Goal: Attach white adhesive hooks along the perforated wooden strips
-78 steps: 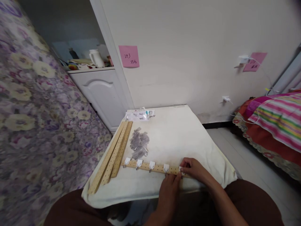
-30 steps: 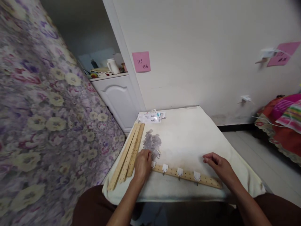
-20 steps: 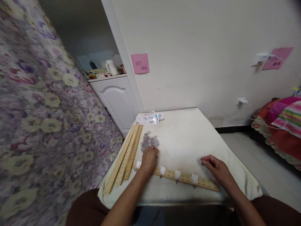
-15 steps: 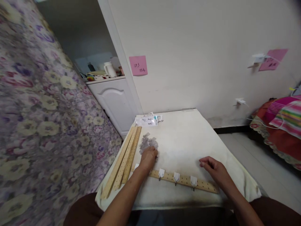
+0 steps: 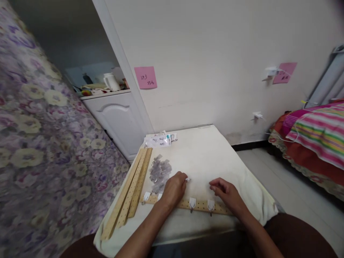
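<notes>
My left hand [image 5: 176, 188] is closed in a pinch on a small whitish piece [image 5: 188, 179], too small to make out fully. It hovers over a perforated wooden strip [image 5: 185, 204] that lies crosswise near me. White hooks [image 5: 192, 203] with metal ends sit along that strip, some partly hidden by my left arm. To the left of this hand lies a pile of small greyish translucent pieces [image 5: 159, 172]. My right hand [image 5: 227, 193], above the strip's right end, has its fingers loosely curled and the thumb slightly apart, with nothing visible in them.
More perforated wooden strips [image 5: 133, 186] lie lengthwise on the left of the cloth-covered table [image 5: 199, 154]. A printed package [image 5: 158, 140] rests at the back left edge. A floral curtain [image 5: 53, 143] hangs on the left, and a bed [image 5: 317, 129] stands at the right.
My left hand has moved right, away from the pile, with the small whitish piece now showing in its fingers. The right hand is nearer to it. The view has turned slightly right.
</notes>
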Tool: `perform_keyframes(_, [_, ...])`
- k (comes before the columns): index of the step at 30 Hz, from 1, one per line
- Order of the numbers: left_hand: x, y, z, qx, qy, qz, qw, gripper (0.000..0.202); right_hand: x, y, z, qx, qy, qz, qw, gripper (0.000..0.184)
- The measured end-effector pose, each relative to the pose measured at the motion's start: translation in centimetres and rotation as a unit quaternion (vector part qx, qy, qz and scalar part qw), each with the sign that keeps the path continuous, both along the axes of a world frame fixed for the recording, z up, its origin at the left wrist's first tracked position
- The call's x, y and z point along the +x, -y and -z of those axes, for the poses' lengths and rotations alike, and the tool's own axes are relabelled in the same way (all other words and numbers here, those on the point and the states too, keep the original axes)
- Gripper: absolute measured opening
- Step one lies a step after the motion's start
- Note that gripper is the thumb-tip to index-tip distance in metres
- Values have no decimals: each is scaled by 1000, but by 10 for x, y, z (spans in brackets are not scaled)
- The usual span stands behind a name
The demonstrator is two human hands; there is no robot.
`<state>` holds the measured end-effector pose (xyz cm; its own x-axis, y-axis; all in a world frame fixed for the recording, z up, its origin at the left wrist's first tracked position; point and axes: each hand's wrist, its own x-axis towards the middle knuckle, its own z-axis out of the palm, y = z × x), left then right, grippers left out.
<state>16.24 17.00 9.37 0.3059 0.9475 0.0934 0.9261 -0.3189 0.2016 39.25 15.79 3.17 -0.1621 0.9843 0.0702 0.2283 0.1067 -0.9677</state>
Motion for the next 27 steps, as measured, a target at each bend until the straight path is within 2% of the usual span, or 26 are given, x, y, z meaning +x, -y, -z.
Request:
perform_keyframes(6, [44,23,-17,-9,-34,80,996,16,-9,6,-10,-2,-72,-14,997,28])
perform_keyframes(10, [59,28,-21,2,-42,109,993,17,-8,8,-17,2,-82,-4,997,26])
perform_keyframes(14, [61,23,-17,-20,104,88,990,21,-6,9,-21,-8,-95,-11,995,24])
perform_keyframes(18, [61,22,-13,-77,259,46,962,20,-2,7,-22,8,-85,-26,996,23])
perform_keyframes(23, [66,28,-10,-169,361,47,916,20,3,7,-23,-30,-162,-55,985,26])
perform_keyframes(27, [71,32,-7,-191,403,42,894,22,8,8,-23,-66,-184,-89,977,27])
